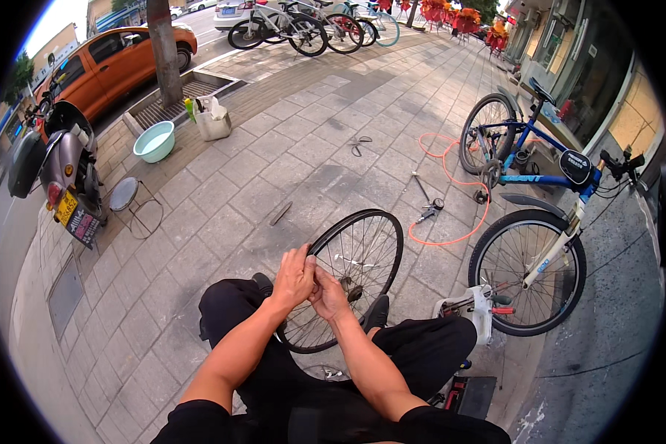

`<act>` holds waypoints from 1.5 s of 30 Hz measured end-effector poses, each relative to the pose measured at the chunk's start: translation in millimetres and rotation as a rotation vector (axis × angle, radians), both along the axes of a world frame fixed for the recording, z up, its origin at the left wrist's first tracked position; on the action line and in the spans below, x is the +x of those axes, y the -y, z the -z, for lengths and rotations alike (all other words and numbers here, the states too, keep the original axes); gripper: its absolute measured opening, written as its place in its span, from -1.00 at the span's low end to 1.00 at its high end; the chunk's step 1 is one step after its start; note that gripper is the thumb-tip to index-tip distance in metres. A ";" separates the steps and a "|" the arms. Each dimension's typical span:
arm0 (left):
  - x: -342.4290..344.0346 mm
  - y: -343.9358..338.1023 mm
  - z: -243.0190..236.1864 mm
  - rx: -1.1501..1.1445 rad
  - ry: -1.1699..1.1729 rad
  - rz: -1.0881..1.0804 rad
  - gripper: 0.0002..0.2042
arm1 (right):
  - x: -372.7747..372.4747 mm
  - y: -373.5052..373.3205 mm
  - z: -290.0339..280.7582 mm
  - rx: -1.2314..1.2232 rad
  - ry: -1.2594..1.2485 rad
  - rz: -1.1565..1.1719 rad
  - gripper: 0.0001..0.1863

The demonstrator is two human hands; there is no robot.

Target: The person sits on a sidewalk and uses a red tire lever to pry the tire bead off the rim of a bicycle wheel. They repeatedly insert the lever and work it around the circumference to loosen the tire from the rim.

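A spoked bicycle wheel (pixel 399 238) with a black rim stands tilted between my knees, its hub low near my right shoe. My left hand (pixel 294 278) is closed over the wheel's near left edge, fingers reaching across the rim. Just beside it, my right hand (pixel 328 294) is closed at the same stretch of rim, the two hands touching. Whether a tyre edge or tube is pinched there is hidden by my fingers. A floor pump or gauge tool (pixel 429 209) lies beyond the wheel, joined to an orange air hose (pixel 451 243).
A blue bicycle (pixel 540 180) leans at the right wall. By its front wheel sits a white tool container (pixel 482 314). Behind on the left are a stool (pixel 124 194), a basin (pixel 154 142), a bag (pixel 213 124) and a scooter (pixel 66 166). Small tools (pixel 360 146) lie on the paving.
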State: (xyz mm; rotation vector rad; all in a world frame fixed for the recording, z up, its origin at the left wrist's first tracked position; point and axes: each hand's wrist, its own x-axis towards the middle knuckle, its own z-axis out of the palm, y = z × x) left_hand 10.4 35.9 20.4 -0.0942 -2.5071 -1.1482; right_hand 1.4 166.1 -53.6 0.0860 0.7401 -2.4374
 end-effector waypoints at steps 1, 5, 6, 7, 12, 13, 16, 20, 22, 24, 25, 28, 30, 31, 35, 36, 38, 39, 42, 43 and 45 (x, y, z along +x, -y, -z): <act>-0.9 -0.4 1.2 -0.038 -0.009 0.016 -0.56 | -2.7 -0.8 2.5 -0.004 0.028 0.005 -0.63; 0.8 -10.3 -15.3 -0.063 -0.027 0.080 -0.57 | -11.8 -6.5 1.4 0.103 0.009 0.026 -0.71; 1.1 -9.5 -19.7 -0.066 -0.036 0.091 -0.56 | -12.6 -3.9 -5.3 0.140 0.041 0.023 -0.72; 0.7 -8.7 -21.9 -0.068 -0.046 0.099 -0.56 | -13.9 -0.9 -11.9 0.178 0.073 0.019 -0.72; -4.0 -6.1 -13.6 -0.102 -0.117 0.140 -0.50 | -29.4 11.9 -29.3 0.356 0.278 -0.009 -0.84; -5.6 -3.9 -11.2 -0.098 -0.119 0.142 -0.51 | -33.8 11.9 -27.1 0.372 0.285 -0.048 -0.84; -8.8 3.6 -8.2 -0.100 -0.146 0.122 -0.49 | -37.5 12.1 -30.4 0.366 0.241 -0.114 -0.82; 1.9 -0.9 -4.2 -0.162 -0.115 0.086 -0.39 | -30.4 -6.2 -25.9 0.282 0.155 -0.093 -0.78; 9.6 -2.8 -5.5 -0.187 -0.107 0.074 -0.35 | -28.5 -8.4 -28.9 0.282 0.159 -0.085 -0.77; 10.8 -2.4 -9.6 -0.189 -0.143 0.076 -0.32 | -30.9 -7.9 -32.3 0.269 0.171 -0.102 -0.75; 11.7 -2.7 -10.6 -0.197 -0.160 0.093 -0.32 | -32.1 -8.8 -34.0 0.300 0.200 -0.119 -0.76; 12.7 2.6 -12.4 -0.217 -0.198 0.140 -0.31 | -34.4 -6.5 -50.2 0.383 0.276 -0.176 -0.74; 10.2 -0.5 -10.7 -0.193 -0.201 0.179 -0.32 | -43.2 -12.8 -47.1 0.417 0.307 -0.245 -0.77; 7.6 1.3 -8.8 -0.166 -0.196 0.216 -0.33 | -49.8 -12.2 -45.5 0.471 0.353 -0.237 -0.77; 2.5 6.5 4.1 -0.180 -0.147 0.226 -0.36 | -53.9 -19.7 -39.8 0.432 0.286 -0.337 -0.76; -0.1 5.1 4.2 -0.215 -0.132 0.206 -0.36 | -55.6 -23.7 -35.1 0.390 0.244 -0.366 -0.75; 0.9 -2.9 3.3 -0.245 -0.127 0.173 -0.37 | -50.1 -29.5 -31.9 0.261 0.212 -0.366 -0.74; 2.6 -5.2 3.2 -0.261 -0.119 0.154 -0.37 | -47.1 -30.2 -34.2 0.195 0.200 -0.370 -0.73; 1.9 -1.3 8.2 -0.323 -0.104 0.095 -0.41 | -18.5 -17.1 -78.2 0.401 0.206 -0.211 -0.69; 1.9 -3.3 6.8 -0.319 -0.095 0.095 -0.42 | -17.4 -18.5 -77.5 0.400 0.177 -0.176 -0.67; 2.6 -5.4 -0.4 -0.314 -0.078 0.088 -0.43 | -14.5 -17.0 -74.8 0.395 0.115 -0.111 -0.63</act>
